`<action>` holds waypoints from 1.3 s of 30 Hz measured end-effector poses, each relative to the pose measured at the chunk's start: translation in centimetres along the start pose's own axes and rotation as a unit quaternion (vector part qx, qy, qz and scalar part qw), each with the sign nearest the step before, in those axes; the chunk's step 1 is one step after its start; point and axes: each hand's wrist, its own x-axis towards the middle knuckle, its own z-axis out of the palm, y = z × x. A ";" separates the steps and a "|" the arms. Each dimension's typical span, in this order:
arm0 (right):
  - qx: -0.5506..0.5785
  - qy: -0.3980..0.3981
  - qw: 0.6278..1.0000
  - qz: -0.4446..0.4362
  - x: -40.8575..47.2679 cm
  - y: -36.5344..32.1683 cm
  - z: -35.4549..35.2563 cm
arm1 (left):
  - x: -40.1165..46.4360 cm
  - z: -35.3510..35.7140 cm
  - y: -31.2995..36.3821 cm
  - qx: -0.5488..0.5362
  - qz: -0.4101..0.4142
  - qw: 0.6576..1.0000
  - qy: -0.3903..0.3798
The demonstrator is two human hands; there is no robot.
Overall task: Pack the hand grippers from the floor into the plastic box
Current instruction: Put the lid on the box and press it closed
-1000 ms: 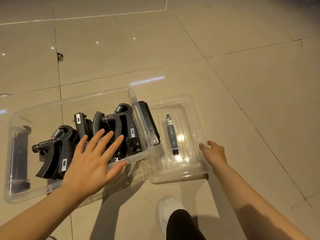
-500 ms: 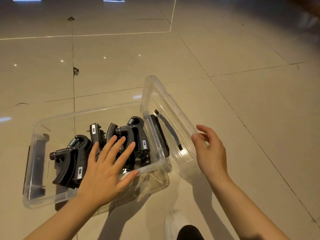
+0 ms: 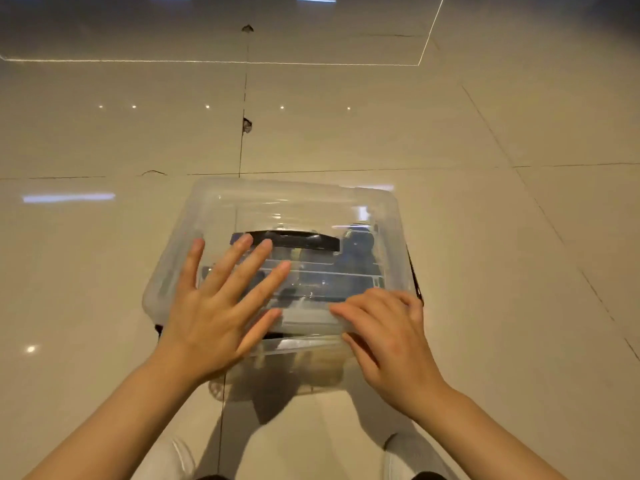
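The clear plastic box (image 3: 391, 216) sits on the tiled floor with its transparent lid (image 3: 277, 202) lying over it. A black carry handle (image 3: 294, 239) runs across the lid. Dark hand grippers (image 3: 356, 258) show blurred through the plastic inside. My left hand (image 3: 221, 303) lies flat on the lid's left half, fingers spread and straight. My right hand (image 3: 384, 327) rests on the lid's near right corner, its fingers bent over the edge; how tightly they hold it is unclear.
Glossy beige floor tiles (image 3: 519, 271) surround the box on all sides. My white shoes (image 3: 405, 455) stand just below the box at the bottom of the view. A small dark chip (image 3: 247, 125) marks a tile joint farther back.
My right hand swung the lid up from the floor and over onto the box. My left hand rose from inside the box onto the lid. The view shifted so the box sits centred.
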 end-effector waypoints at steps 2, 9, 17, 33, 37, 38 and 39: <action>0.024 -0.029 0.999 -0.030 -0.4 -0.2 0.9 | -2.4 0.5 -0.4 -0.025 -0.016 0.998 -0.055; -0.007 -0.073 0.996 -0.045 -0.7 0.1 1.2 | -3.3 1.2 -0.7 -0.058 -0.029 0.982 -0.177; -0.022 -0.074 0.997 0.019 -2.5 2.3 0.4 | -1.8 2.4 1.5 -0.058 0.007 0.978 -0.202; 0.102 -0.081 0.904 0.408 3.4 5.8 1.0 | -3.5 2.8 -4.0 -0.248 -0.353 0.893 -0.127; 0.096 -0.081 0.890 0.439 3.5 5.2 1.1 | -3.7 2.5 -3.9 -0.208 -0.347 0.903 -0.143; 0.094 -0.081 0.884 0.450 3.5 5.1 1.1 | -3.6 2.4 -3.9 -0.181 -0.336 0.912 -0.151; 0.098 -0.079 0.873 0.471 3.6 5.2 1.1 | -3.5 2.1 -3.9 -0.147 -0.310 0.927 -0.155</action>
